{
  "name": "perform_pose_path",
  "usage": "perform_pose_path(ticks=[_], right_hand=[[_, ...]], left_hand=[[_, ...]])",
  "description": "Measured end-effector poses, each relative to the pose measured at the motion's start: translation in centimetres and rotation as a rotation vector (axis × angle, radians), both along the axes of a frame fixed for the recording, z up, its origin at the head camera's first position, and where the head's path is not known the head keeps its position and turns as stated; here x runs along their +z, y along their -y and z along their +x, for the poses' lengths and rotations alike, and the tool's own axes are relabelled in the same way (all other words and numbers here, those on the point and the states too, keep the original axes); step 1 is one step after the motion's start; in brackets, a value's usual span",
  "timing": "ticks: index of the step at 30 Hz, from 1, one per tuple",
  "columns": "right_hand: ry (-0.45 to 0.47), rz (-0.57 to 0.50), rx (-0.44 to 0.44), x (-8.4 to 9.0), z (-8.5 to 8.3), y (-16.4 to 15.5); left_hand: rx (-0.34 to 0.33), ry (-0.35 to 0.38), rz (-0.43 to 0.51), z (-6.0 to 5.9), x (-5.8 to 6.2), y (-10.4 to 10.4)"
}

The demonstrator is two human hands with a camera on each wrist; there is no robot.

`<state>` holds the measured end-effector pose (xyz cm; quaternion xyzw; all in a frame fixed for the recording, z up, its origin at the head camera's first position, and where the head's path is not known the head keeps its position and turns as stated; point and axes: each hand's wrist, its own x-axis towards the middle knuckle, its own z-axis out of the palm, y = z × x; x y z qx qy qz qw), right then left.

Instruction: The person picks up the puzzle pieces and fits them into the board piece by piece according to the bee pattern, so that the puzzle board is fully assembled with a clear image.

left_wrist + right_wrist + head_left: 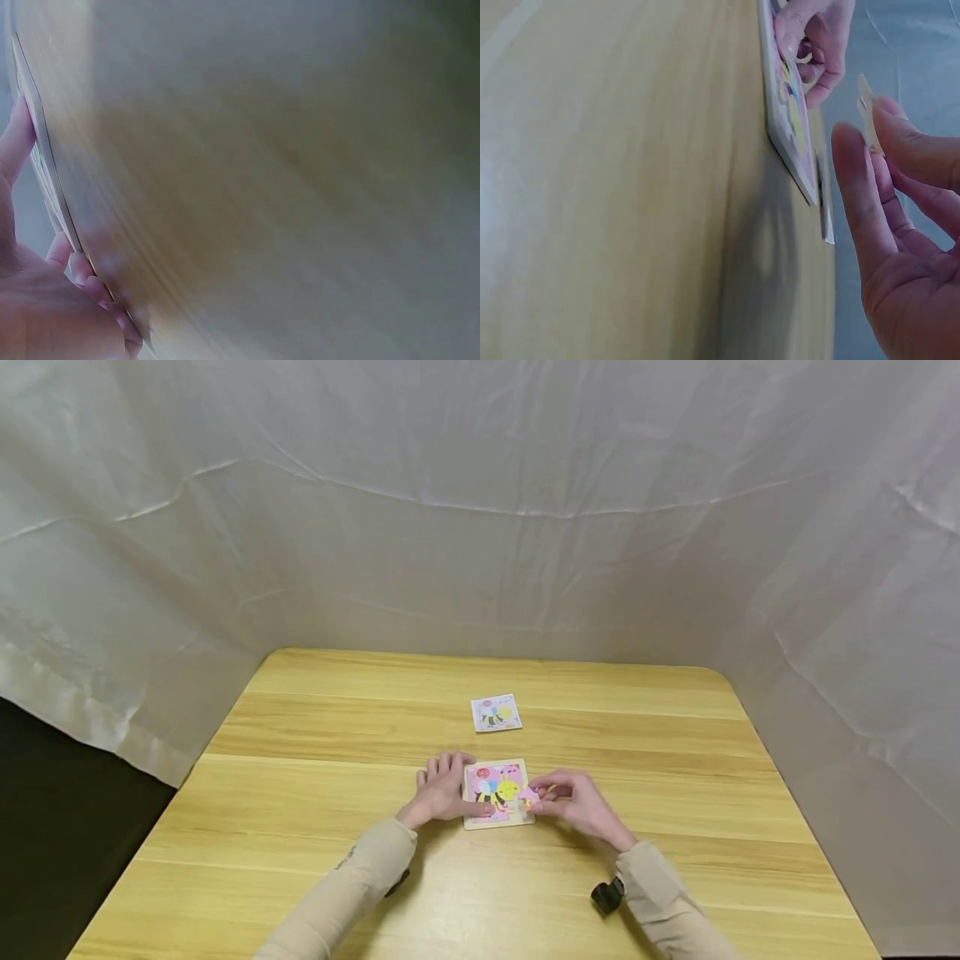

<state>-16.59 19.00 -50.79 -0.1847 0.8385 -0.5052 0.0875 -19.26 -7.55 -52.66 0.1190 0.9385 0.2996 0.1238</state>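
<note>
A square jigsaw puzzle board (498, 826) with a light wooden rim and a bee picture on pink lies flat on the table. My left hand (441, 795) holds it at the left side, thumb laid over the picture and fingers by the upper left corner. Between thumb and fingertips my right hand (587, 812) pinches a pink puzzle piece (528, 797) over the board's right part. Seen edge-on in the right wrist view, the thin piece (868, 120) stands apart from the board (791, 163). A pale patch shows at the board's lower right, partly covered by the piece.
Behind the board lies a square card (497, 714) with a similar bee picture. The wooden table (315, 727) is bordered by pale curtains (495, 560) at the back and sides. A black wrist device (607, 896) sits at the right sleeve.
</note>
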Motion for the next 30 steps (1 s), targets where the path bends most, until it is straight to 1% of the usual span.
perform_pose_path(ticks=[8, 14, 17, 23, 30], right_hand=[[-0.044, 0.058, 0.008, -0.8, 0.3, 0.8], [-0.114, 0.111, 0.044, -1.4, 0.5, 1.1], [-0.133, 0.129, 0.054, -1.5, 0.5, 1.4], [-0.12, 0.192, 0.033, -1.4, 0.4, 1.9], [-0.075, 0.219, -0.004, -1.6, 0.2, 2.1]], left_hand=[[0.004, 0.0, 0.001, -0.1, -0.1, 0.1], [-0.004, -0.003, 0.016, 0.0, -0.2, 0.1], [-0.005, -0.006, 0.016, 0.0, -0.2, 0.1], [-0.012, -0.004, 0.022, 0.0, -0.3, 0.1], [-0.016, -0.006, 0.007, 0.0, -0.2, 0.2]])
